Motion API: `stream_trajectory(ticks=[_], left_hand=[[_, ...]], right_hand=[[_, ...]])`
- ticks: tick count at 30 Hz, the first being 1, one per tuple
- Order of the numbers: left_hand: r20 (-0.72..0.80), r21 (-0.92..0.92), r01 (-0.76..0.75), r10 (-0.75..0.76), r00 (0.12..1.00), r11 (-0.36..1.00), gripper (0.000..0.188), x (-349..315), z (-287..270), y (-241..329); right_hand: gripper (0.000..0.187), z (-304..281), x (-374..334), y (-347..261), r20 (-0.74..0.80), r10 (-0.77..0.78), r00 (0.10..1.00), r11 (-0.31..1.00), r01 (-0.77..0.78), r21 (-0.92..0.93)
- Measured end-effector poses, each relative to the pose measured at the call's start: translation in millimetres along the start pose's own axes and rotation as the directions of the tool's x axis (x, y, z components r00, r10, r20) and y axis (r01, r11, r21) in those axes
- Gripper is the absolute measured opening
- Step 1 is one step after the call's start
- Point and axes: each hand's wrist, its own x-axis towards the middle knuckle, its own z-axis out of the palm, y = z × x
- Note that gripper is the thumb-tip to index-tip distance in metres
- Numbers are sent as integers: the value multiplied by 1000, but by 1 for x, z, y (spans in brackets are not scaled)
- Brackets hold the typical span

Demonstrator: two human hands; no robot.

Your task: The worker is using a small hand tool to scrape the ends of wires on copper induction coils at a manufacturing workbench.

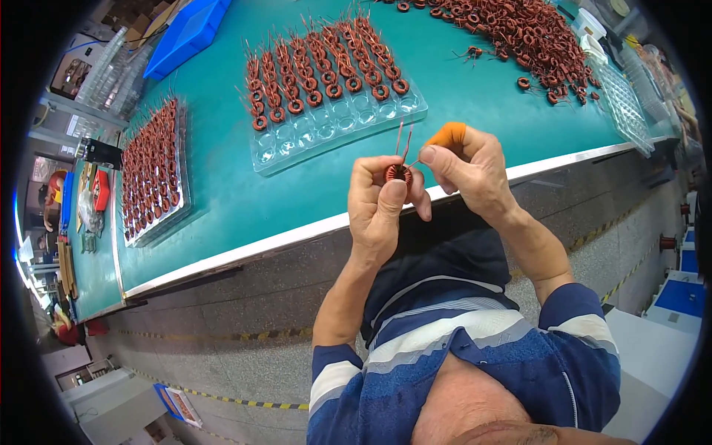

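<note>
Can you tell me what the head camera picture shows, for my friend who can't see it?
The left hand pinches a small copper-wound ring coil while the right hand, with an orange fingertip cover, pulls its wire ends. Beyond, a green table holds a clear tray of similar coils.

Clear plastic blister tray (pixel 348 122) mid-worktop, rectangular, back rows filled with copper coils, front pockets bare; second clear tray (pixel 152 174) to the left, fully loaded; another empty clear tray (pixel 627 107) at the right edge; blue flat bin (pixel 185 33) top left; small red box (pixel 101 189) far left; no labels, signs or screens legible.
</note>
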Motion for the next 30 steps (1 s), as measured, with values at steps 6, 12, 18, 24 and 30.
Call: stream_trajectory(ticks=[6, 12, 18, 24, 30], left_hand=[[-89, 19, 166, -164, 983, 986, 42, 5, 0, 4], [-77, 215, 197, -184, 980, 957, 35, 9, -2, 4], [-206, 312, 161, -99, 974, 936, 28, 6, 1, -9], [-235, 266, 188, -126, 964, 945, 25, 7, 3, -15], [-249, 305, 181, -105, 963, 935, 25, 4, 3, -13]], right_hand=[[28, -4, 12, 20, 63, 2, 998, 998, -6, 65], [34, 6, 21, 30, 45, -104, 994, 953, 87, 290], [34, 8, 27, 35, 67, -57, 996, 979, 43, 198], [31, 4, 31, 40, 12, -63, 998, 975, 59, 213], [29, 4, 30, 41, 23, -26, 999, 969, 19, 245]])
